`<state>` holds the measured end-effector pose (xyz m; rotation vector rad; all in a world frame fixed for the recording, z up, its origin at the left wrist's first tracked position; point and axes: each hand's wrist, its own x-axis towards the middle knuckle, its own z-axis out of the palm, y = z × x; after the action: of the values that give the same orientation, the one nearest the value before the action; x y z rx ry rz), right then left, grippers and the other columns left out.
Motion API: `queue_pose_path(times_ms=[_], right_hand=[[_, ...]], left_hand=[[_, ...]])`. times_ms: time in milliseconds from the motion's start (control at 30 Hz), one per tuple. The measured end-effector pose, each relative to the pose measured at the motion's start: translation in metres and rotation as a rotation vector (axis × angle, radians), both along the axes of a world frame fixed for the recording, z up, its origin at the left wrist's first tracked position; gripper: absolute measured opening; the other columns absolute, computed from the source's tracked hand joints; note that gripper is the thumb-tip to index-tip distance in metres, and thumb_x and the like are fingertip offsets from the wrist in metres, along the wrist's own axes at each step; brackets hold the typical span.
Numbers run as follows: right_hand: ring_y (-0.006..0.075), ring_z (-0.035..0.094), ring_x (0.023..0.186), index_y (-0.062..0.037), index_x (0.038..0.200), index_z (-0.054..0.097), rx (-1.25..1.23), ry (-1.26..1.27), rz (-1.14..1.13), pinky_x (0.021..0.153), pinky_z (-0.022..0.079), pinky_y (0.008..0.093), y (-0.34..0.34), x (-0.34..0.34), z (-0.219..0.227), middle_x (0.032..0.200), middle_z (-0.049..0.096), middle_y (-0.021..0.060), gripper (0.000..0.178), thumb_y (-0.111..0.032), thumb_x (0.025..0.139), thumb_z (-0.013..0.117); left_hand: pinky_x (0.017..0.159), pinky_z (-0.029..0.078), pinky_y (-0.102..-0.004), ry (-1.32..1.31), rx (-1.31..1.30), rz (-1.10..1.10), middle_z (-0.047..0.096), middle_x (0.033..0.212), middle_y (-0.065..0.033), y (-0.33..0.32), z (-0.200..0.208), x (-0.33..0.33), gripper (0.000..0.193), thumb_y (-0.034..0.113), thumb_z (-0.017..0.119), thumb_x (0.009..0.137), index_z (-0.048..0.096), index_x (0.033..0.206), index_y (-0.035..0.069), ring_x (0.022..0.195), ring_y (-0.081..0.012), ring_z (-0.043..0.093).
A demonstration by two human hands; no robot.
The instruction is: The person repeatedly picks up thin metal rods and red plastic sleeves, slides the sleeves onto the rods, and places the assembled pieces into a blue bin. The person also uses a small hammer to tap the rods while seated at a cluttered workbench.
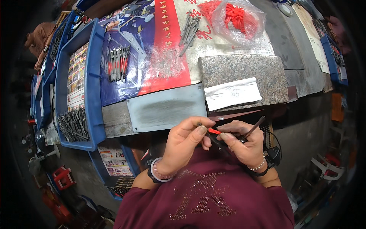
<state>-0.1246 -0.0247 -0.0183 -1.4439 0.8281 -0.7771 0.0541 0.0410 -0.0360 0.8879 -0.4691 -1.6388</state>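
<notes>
Close to my chest, my left hand (190, 135) pinches a slim dark metal piece that looks like tweezers; the fingers hide most of it. A small red sleeve (214, 131) lies between my two hands, at the fingertips of both. My right hand (244, 143) closes thumb and finger at the sleeve's right end. A dark slender rod-like tool (254, 128) is also held in my right hand, slanting up and right out of the fist. Just beyond my hands lies a grey plate (167, 108) with a dark worn patch.
Beyond stands a speckled stone slab (240, 66) bearing a folded white paper (232, 93). A clear bag of red pieces (238, 21), loose metal pieces (189, 30) and a row of red-banded pieces (118, 64) lie farther back. At left, a blue tray (97, 76) holds dark pieces.
</notes>
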Motion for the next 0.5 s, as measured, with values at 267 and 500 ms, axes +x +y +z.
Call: queue_pose_path(times_ms=[267, 500], right_hand=[[0.0096, 0.057, 0.057, 0.0000, 0.097, 0.067, -0.188, 0.118, 0.057, 0.051, 0.043, 0.0236, 0.0006, 0.0027, 0.0028, 0.072, 0.062, 0.0059, 0.014, 0.003, 0.084, 0.066], [0.0159, 0.057, 0.049, 0.0006, 0.097, 0.068, -0.456, 0.176, 0.071, 0.046, 0.043, 0.0263, 0.0031, 0.0079, 0.0000, 0.064, 0.059, 0.0072, 0.020, 0.006, 0.078, 0.067]], left_hand=[[0.066, 0.050, -0.0224, 0.011, 0.013, 0.003, 0.062, 0.091, -0.0053, 0.0009, 0.0014, 0.0019, 0.027, 0.015, 0.050, 0.101, 0.056, 0.119, -0.004, 0.076, -0.0087, 0.059], [0.066, 0.050, -0.0218, -0.014, 0.041, 0.036, 0.061, 0.090, -0.0047, 0.0016, 0.0009, 0.0006, 0.027, 0.015, 0.049, 0.101, 0.056, 0.119, -0.004, 0.073, -0.0075, 0.058]])
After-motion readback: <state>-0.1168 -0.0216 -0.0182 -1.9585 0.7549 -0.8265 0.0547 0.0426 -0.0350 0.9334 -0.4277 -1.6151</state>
